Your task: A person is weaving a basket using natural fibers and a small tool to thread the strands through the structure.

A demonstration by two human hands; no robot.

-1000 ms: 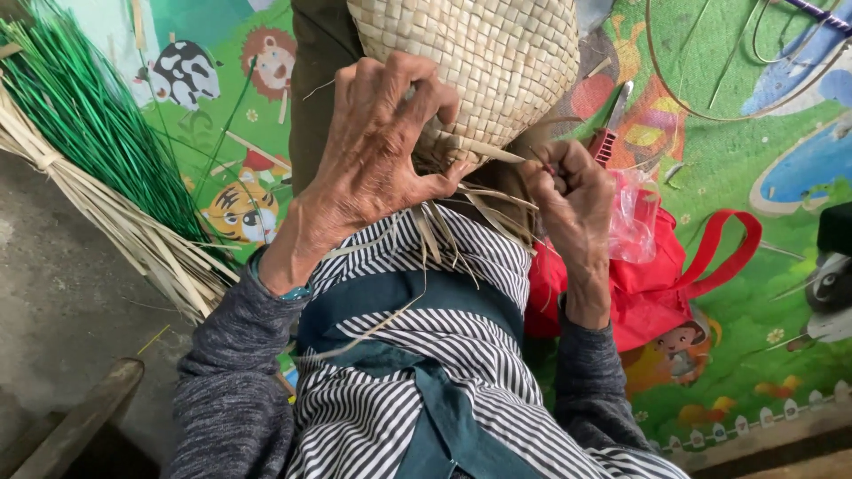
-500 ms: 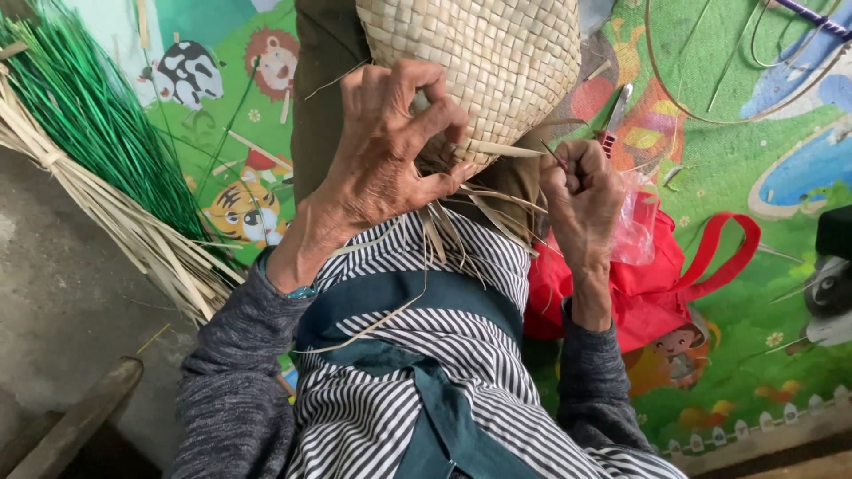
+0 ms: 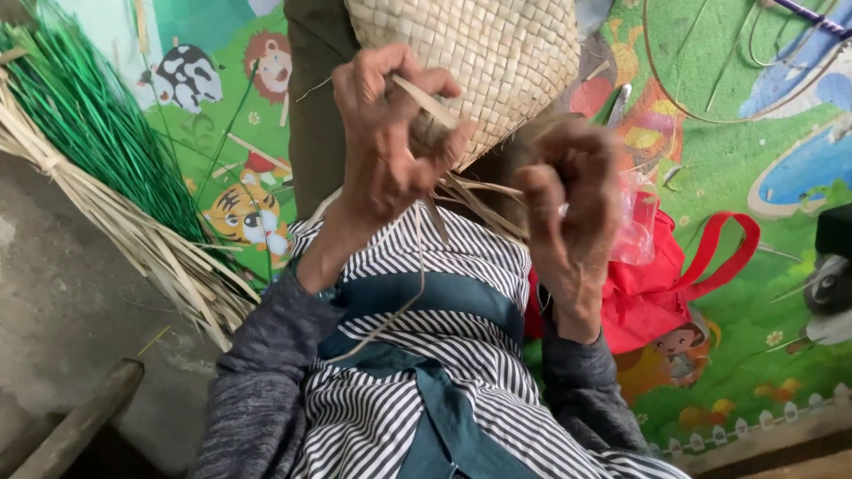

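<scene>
Woven straw basket (image 3: 479, 62) at upper centre gets its rim plaited: left hand (image 3: 386, 142) pinches a loose strip (image 3: 426, 102), right hand (image 3: 572, 191) curls, blurred; tucking it through looks next.

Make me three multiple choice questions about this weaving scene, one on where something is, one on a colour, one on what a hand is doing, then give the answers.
1. Where does the bundle of green strips lie?
A. At the picture's left, on the mat
B. Inside the red bag
C. On the person's lap

2. What colour is the bag at the picture's right?
A. Blue
B. Red
C. Yellow

3. What is the left hand doing?
A. Resting flat on the mat
B. Gripping the bag handle
C. Pinching a pale strip at the woven basket

Answers: 1 A, the green strips lie beside the pale strips at the left edge. 2 B, its body and looped handle are red. 3 C, its fingers close on a strip at the basket's edge.
</scene>
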